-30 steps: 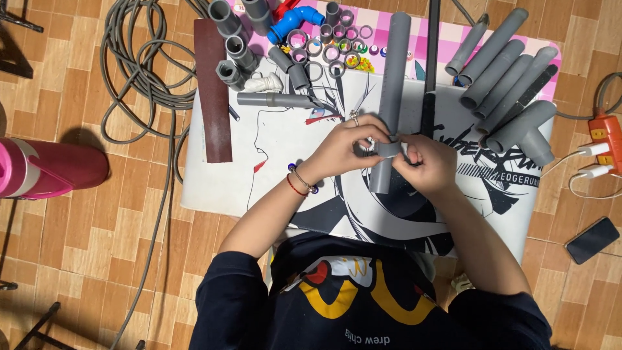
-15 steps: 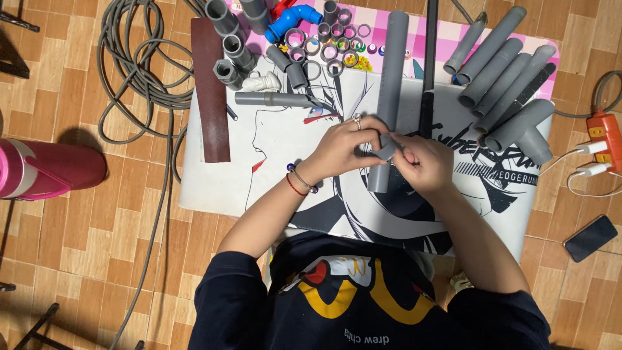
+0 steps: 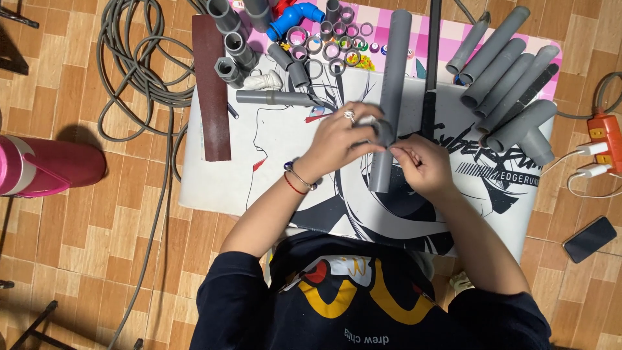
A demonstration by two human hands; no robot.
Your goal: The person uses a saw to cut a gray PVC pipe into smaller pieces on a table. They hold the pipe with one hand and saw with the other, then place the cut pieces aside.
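Observation:
My left hand (image 3: 340, 139), with a ring and wrist bracelets, is closed around a small grey pipe fitting (image 3: 384, 131) over the printed mat (image 3: 259, 168). My right hand (image 3: 421, 162) pinches at the same fitting from the right, fingertips touching it. Under both hands a long grey pipe (image 3: 392, 71) lies lengthwise on the mat. A thin black rod (image 3: 431, 71) lies just right of that pipe.
Several grey pipes and a tee piece (image 3: 518, 129) lie at the mat's right. Rings and fittings (image 3: 330, 39), a blue elbow (image 3: 295, 16) and a brown strip (image 3: 212, 91) sit at the top left. A coiled hose (image 3: 129, 71), a pink bottle (image 3: 45, 168), a power strip (image 3: 606, 139) and a phone (image 3: 588, 238) lie on the floor.
Both hands shifted slightly up and to the right while turning the small fitting between them. The pipes on the mat stayed put.

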